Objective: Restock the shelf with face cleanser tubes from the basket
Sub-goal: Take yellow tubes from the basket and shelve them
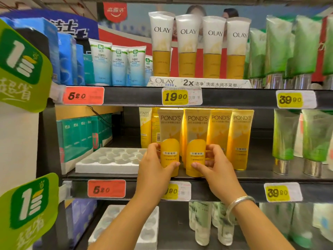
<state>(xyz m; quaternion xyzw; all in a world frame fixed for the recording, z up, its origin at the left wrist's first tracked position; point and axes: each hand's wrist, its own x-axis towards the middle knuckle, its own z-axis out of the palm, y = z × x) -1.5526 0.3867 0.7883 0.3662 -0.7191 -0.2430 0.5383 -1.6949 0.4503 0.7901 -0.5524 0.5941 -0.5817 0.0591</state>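
Left hand [155, 164]: fingers curled round the lower part of a yellow tube [170, 141], thumb on its front near the cap end.
Right hand [215, 166]: fingers clamped on a second tube [196, 143], thumb across its front low down; a bracelet [238, 202] on the wrist.
Tubes: both upright, cap down, side by side at the front edge of the middle shelf [270, 177], between the two hands.
Row: more yellow tubes [239, 139] stand just behind and right of the right fingers.
Tray [110, 160]: white, left of the left fingers, on the same shelf.
Tag [175, 191]: yellow, below the hands, partly hidden by the left wrist.
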